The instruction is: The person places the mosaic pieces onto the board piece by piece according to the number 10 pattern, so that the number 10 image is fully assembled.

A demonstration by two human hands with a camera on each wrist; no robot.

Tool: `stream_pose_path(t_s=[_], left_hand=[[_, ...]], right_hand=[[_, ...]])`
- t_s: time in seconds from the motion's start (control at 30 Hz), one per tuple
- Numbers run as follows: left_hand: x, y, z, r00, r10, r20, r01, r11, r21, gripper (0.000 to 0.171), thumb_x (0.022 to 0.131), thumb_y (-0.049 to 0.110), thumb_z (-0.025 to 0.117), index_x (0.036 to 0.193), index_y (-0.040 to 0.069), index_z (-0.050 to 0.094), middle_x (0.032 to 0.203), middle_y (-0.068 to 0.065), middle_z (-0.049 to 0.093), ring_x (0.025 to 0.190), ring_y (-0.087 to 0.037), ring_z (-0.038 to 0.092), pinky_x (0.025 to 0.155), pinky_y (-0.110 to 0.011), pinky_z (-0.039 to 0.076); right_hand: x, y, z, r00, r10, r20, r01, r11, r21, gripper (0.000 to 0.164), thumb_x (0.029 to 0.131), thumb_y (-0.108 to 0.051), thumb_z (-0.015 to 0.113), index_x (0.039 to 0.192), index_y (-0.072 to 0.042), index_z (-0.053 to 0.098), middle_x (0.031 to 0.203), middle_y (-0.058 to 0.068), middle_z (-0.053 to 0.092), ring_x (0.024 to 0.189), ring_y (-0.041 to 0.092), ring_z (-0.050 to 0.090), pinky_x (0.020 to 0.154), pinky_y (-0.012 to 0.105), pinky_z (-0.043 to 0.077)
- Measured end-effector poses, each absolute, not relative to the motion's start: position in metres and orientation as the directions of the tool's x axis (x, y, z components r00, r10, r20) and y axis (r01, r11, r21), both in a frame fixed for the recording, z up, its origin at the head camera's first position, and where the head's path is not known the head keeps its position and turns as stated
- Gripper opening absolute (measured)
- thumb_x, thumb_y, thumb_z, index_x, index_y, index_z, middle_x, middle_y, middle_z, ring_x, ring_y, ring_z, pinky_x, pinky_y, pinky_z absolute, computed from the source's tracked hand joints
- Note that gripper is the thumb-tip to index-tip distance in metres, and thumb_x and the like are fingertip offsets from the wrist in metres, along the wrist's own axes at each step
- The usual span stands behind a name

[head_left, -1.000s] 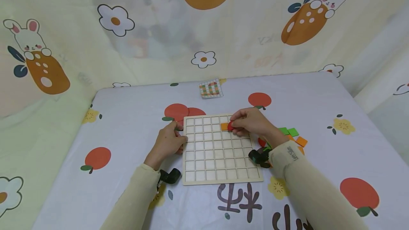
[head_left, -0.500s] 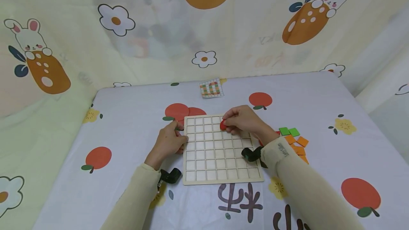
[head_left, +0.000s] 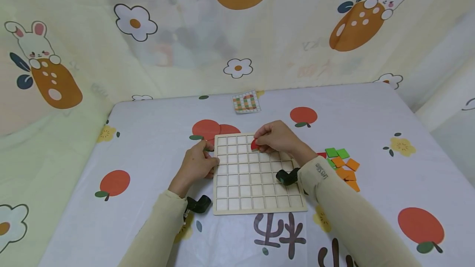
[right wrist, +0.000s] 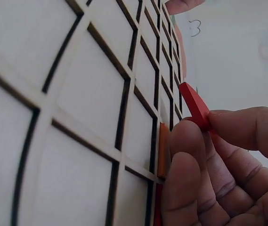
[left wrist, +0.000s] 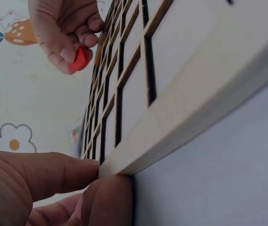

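Note:
A wooden grid board (head_left: 234,192) with square cells lies on the table. My left hand (head_left: 194,163) grips its left edge, thumb and fingers at the rim (left wrist: 138,155) in the left wrist view. Between the thumb and fingertips of my right hand (head_left: 279,138) is a small red piece with a curved side (head_left: 254,146), held over the board's far rows. The right wrist view shows this red piece (right wrist: 196,104) tilted above the grid. Beneath those fingers an orange tile (right wrist: 162,153) sits in a cell, beside a partly hidden red piece (right wrist: 158,205).
Right of the board lie loose green tiles (head_left: 342,153) and several orange tiles (head_left: 347,174), with a red piece (head_left: 321,155) partly behind the right sleeve. A card with a coloured grid pattern (head_left: 246,103) lies beyond the board. A printed curtain (head_left: 178,69) hangs behind the table.
My right hand has moved left over the far rows with the red piece, and now covers the orange tile in the head view. More loose tiles show at right. My left hand stays put.

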State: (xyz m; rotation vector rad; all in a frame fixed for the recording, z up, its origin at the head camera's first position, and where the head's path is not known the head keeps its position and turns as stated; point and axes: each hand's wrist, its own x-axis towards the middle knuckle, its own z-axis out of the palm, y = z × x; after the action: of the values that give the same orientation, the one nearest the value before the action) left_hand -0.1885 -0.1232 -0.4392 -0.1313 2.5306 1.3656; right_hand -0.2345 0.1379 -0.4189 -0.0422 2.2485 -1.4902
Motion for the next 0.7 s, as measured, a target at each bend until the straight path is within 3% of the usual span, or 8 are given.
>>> stream_pose_path(t_s=[0.7], left_hand=[[-0.1889, -0.1241, -0.4402, -0.962, 0.051, -0.270, -0.199, 0.545, 0.814, 0.034, 0.093, 0.006, 0.073, 0.123, 0.003, 0.058, 0.089, -0.014, 0.059, 0.062, -0.020, 0.066, 0.054, -0.031, 0.061]], right_hand=[[-0.2335, 0.1306, -0.4254, -0.919, -0.215, -0.331, 0.192, 0.490, -0.850, 0.013, 0.094, -0.011, 0.073, 0.104, -0.002, 0.074, 0.089, 0.010, 0.074, 0.074, 0.018, 0.067, 0.068, 0.027, 0.056]])
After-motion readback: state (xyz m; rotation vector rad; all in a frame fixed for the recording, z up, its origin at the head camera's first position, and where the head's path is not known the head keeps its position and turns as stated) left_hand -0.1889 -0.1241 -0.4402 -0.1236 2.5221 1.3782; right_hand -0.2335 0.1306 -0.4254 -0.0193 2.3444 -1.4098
